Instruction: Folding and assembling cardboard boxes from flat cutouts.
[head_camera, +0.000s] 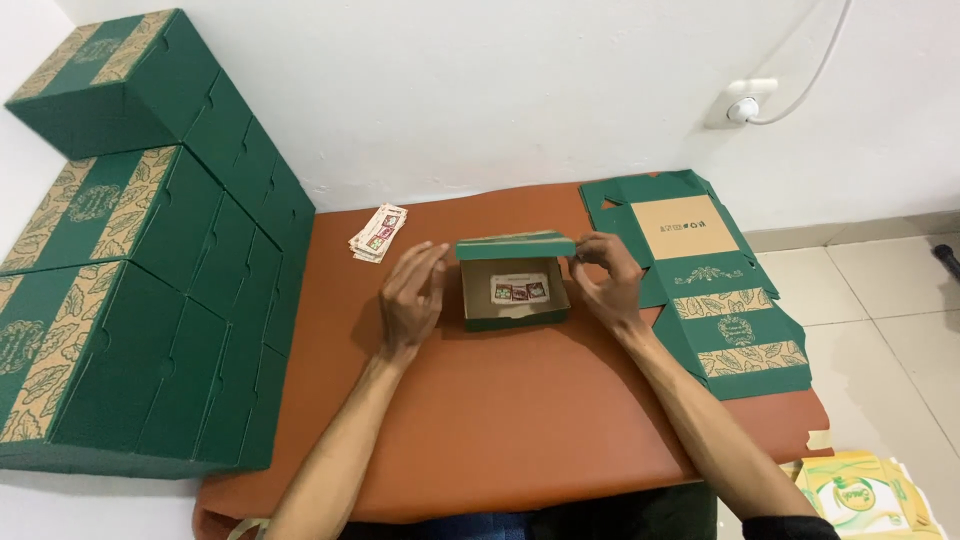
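A small green cardboard box (515, 310) stands open in the middle of an orange-brown table (500, 410), its lid (515, 246) half raised at the back. A small printed card (520, 291) lies flat inside it. My right hand (607, 283) pinches the right end of the lid with its fingertips. My left hand (412, 297) hovers just left of the box, fingers apart and slightly curled, holding nothing; I cannot tell whether it touches the box wall.
A stack of flat, unfolded green box blanks (705, 280) lies at the table's right end. Several printed cards (378, 232) sit fanned behind my left hand. Folded green boxes (140, 250) are piled against the wall at left. A yellow package (865, 495) lies on the floor.
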